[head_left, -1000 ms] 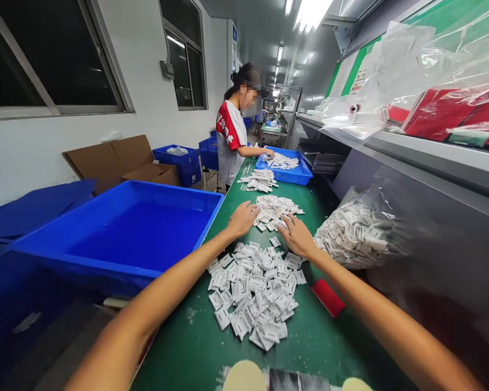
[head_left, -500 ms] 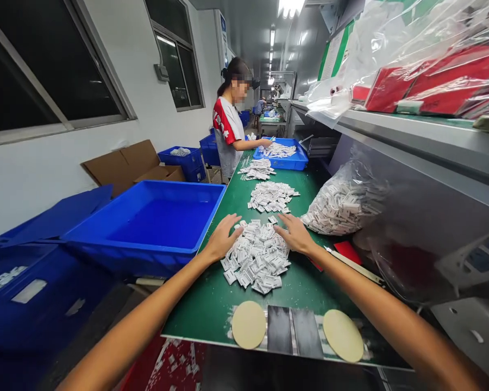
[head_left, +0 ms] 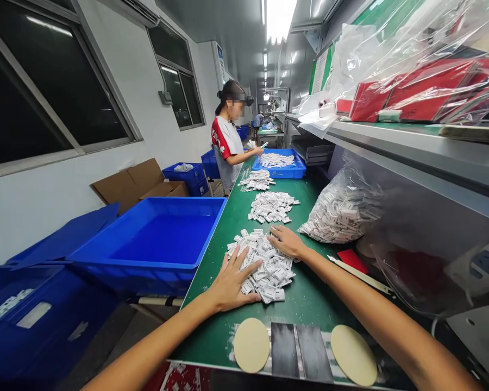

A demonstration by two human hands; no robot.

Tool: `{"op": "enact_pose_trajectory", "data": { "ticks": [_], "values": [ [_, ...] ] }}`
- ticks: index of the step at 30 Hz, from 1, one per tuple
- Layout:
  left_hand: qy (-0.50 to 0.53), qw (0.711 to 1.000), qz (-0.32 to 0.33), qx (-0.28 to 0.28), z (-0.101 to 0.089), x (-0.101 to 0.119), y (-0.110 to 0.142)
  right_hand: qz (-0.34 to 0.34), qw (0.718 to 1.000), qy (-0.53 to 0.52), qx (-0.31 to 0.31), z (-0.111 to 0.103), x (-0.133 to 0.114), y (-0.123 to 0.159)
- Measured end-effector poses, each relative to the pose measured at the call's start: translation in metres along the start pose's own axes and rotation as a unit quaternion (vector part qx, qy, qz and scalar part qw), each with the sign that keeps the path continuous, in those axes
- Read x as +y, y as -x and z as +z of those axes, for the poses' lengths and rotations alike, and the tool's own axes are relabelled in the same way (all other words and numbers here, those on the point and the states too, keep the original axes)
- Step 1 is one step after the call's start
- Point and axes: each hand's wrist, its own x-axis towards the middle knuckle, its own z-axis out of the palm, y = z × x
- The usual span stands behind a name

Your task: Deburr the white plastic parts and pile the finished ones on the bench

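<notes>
Left hand [head_left: 232, 282] spread wide and flat on the near edge of a heap of small white packets [head_left: 263, 264], right hand [head_left: 287, 243] lying palm-down, fingers closer together, against the heap's right side, neither holding anything. Heap on a green workbench mat [head_left: 309, 304], with a blue plastic crate [head_left: 155, 244] just left of it, a clear bag of the same packets [head_left: 340, 214] to its right, and a second pile [head_left: 271, 206] just beyond it.
</notes>
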Motion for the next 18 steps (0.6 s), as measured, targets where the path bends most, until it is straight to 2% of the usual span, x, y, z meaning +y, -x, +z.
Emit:
{"op": "enact_pose_trajectory", "data": {
  "ticks": [9,12,15,18],
  "values": [
    [-0.001,0.999,0.054,0.005,-0.003,-0.03,-0.037,0.011,0.999,0.01,0.031,-0.007,0.009,0.004],
    [-0.006,0.999,0.043,0.032,-0.009,-0.036,-0.044,0.014,0.998,0.016,0.054,-0.019,0.008,0.008],
    [-0.01,0.995,-0.018,0.102,-0.015,-0.034,-0.055,0.024,0.997,0.03,0.068,-0.041,0.007,0.026],
    [-0.015,0.989,-0.039,0.143,-0.014,-0.014,-0.06,0.044,0.995,0.052,0.07,-0.066,0.004,0.066]
  ]
}}
